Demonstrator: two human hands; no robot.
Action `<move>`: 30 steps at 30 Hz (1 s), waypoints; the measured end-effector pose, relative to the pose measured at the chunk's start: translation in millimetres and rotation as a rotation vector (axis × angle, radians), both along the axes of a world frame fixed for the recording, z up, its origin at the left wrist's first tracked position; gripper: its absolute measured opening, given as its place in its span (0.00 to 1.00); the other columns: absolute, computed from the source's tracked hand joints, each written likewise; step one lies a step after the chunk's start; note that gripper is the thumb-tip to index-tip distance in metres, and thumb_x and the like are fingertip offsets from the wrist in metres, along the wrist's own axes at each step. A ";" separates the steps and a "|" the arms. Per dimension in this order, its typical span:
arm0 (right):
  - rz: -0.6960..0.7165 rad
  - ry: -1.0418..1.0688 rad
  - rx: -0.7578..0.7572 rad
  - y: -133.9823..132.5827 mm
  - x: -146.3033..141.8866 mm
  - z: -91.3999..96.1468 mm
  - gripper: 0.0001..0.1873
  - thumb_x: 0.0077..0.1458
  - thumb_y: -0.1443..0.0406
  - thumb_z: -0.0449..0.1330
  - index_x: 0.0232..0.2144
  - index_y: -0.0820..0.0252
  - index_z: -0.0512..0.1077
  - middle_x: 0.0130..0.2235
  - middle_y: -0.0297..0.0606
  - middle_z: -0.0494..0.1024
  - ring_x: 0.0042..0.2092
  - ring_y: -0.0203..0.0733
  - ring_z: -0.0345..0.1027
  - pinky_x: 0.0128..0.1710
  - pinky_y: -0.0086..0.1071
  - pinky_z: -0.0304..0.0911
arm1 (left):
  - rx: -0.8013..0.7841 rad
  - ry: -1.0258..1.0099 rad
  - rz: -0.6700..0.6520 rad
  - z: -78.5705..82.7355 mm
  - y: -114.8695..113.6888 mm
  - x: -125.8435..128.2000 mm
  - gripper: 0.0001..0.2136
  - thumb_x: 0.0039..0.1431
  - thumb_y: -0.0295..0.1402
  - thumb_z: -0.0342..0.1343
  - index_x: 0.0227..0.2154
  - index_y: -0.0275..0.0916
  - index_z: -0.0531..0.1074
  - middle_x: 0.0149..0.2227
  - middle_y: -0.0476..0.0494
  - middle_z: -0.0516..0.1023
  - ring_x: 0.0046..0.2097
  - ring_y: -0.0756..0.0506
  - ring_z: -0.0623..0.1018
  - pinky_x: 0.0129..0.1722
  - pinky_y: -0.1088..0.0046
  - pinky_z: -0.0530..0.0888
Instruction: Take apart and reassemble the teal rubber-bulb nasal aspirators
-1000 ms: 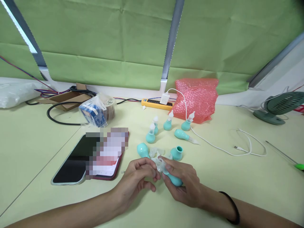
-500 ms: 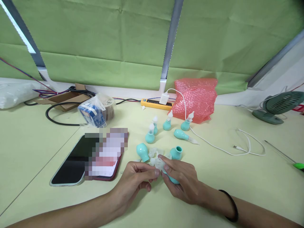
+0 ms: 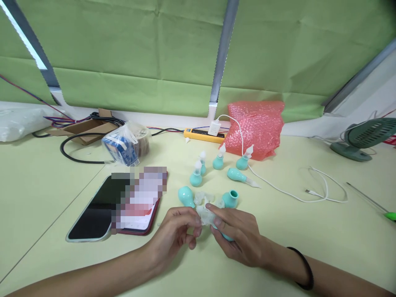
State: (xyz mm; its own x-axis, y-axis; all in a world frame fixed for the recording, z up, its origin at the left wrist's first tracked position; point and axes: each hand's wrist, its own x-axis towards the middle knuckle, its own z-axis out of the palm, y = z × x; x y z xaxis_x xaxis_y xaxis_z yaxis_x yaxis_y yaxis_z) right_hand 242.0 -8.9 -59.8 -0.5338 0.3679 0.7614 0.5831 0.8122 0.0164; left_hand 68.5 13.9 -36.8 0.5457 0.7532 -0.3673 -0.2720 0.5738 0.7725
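My right hand [image 3: 239, 235] is closed around a teal rubber bulb [image 3: 227, 236], mostly hidden by the fingers. Its index finger stretches over a heap of translucent plastic pieces [image 3: 204, 198]. Close by on the left, my left hand [image 3: 177, 231] has curled fingers, thumb and index tips drawn together at the heap's edge; whatever is between them is hidden. Just behind the heap lie a tipped teal bulb [image 3: 186, 195] and an upright bulb with an open neck [image 3: 230, 199]. Farther back, several teal nasal aspirators with clear tips [image 3: 196, 176] stand, and one aspirator [image 3: 237, 175] lies on its side.
Two phones [image 3: 93, 214] lie on the left. Behind are a bagged blue pack [image 3: 122, 148], a cardboard box [image 3: 83, 132], a yellow power strip [image 3: 192, 134] and pink bubble wrap [image 3: 256, 132]. To the right are a white cable [image 3: 287, 198], a screwdriver [image 3: 368, 202] and a green fan [image 3: 368, 134].
My left hand has drawn slightly left, away from my right fingers, uncovering more of the translucent pieces. The right hand keeps its hold on the bulb.
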 end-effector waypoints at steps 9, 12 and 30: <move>-0.036 0.087 0.050 1.9 2.1 9.9 0.17 0.44 0.77 0.55 0.39 0.63 0.60 0.39 0.51 0.75 0.35 0.39 0.71 0.27 0.30 0.67 | 0.457 0.222 0.001 10.4 8.0 -12.3 0.05 0.46 0.28 0.50 0.19 0.35 0.66 0.18 0.50 0.64 0.22 0.52 0.63 0.20 0.78 0.60; 0.017 0.122 0.044 2.2 4.5 10.3 0.19 0.42 0.78 0.55 0.39 0.63 0.60 0.38 0.51 0.74 0.36 0.41 0.70 0.28 0.32 0.68 | 0.991 0.557 0.003 11.3 14.7 -16.3 0.04 0.48 0.27 0.50 0.20 0.37 0.66 0.20 0.49 0.65 0.24 0.51 0.64 0.24 0.76 0.61; 0.180 0.086 -0.128 -18.4 -3.4 8.4 0.16 0.43 0.73 0.53 0.38 0.64 0.61 0.32 0.41 0.75 0.33 0.37 0.71 0.30 0.26 0.67 | 1.643 1.204 -0.191 -14.8 29.0 -16.7 0.09 0.55 0.28 0.45 0.23 0.36 0.69 0.22 0.43 0.68 0.28 0.45 0.65 0.20 0.75 0.54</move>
